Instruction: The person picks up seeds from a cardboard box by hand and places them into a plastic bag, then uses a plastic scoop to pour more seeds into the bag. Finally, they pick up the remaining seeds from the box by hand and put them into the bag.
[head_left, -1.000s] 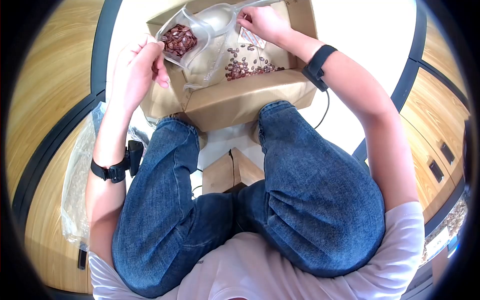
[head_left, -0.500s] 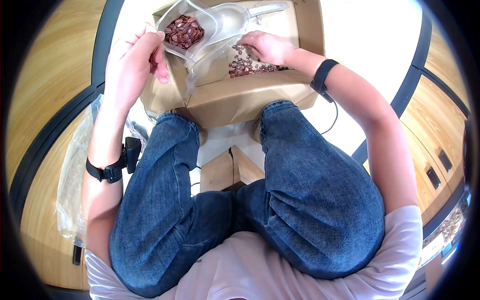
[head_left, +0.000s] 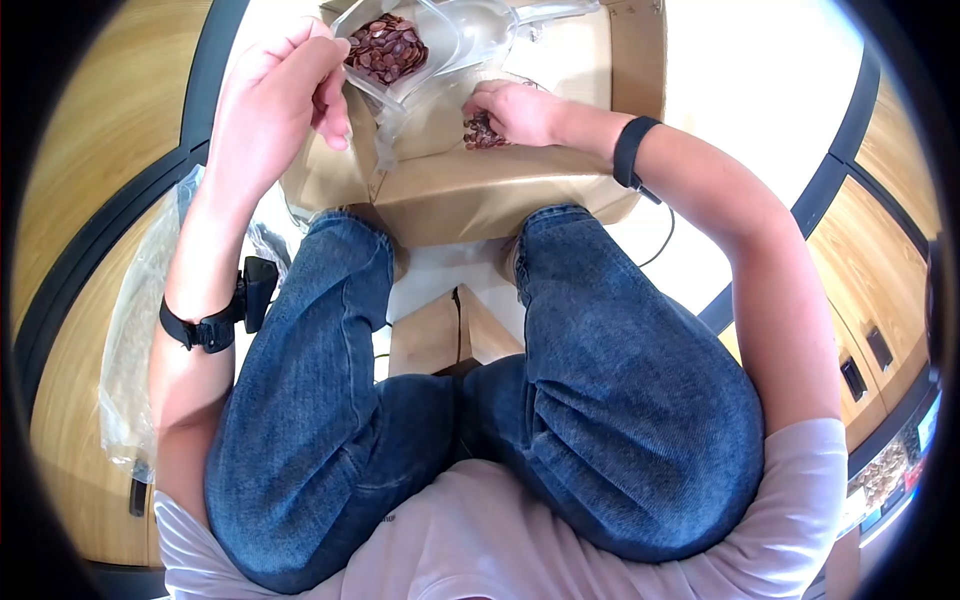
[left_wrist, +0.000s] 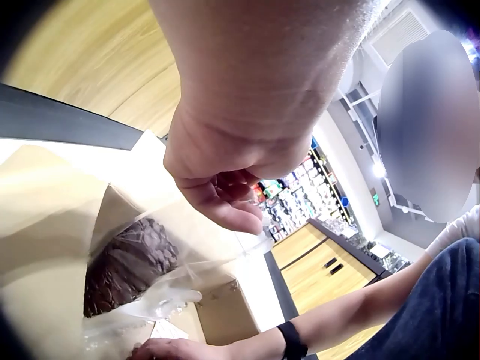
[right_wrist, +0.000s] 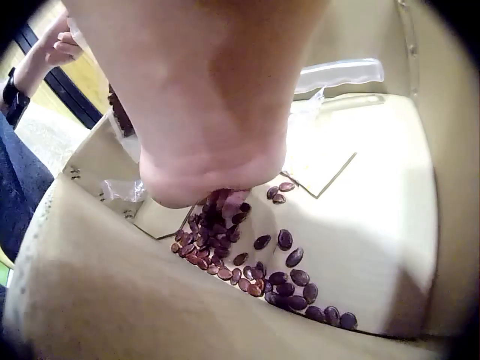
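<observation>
My left hand [head_left: 275, 110] pinches the edge of a clear plastic bag between thumb and curled fingers. The bag stands open in the box and holds a heap of dark red melon seeds [head_left: 385, 48]. My right hand [head_left: 520, 112] reaches down into the cardboard box [head_left: 490, 190], its fingers curled over loose melon seeds [right_wrist: 217, 244] near the front wall. Its fingertips are among the seeds in the right wrist view, and the palm hides part of the pile. More loose seeds [right_wrist: 296, 281] lie scattered along the box's front edge.
A clear scoop [head_left: 490, 35] lies behind the bag, its handle [right_wrist: 341, 73] pointing right. A small pale packet [right_wrist: 322, 169] rests on the box floor. Crumpled plastic [head_left: 140, 330] is by my left forearm. My knees [head_left: 560, 240] come up against the box's front wall.
My right hand has moved from the packet at the back down onto the loose seeds near the front wall and now covers many of them. My left hand keeps its pinch on the bag.
</observation>
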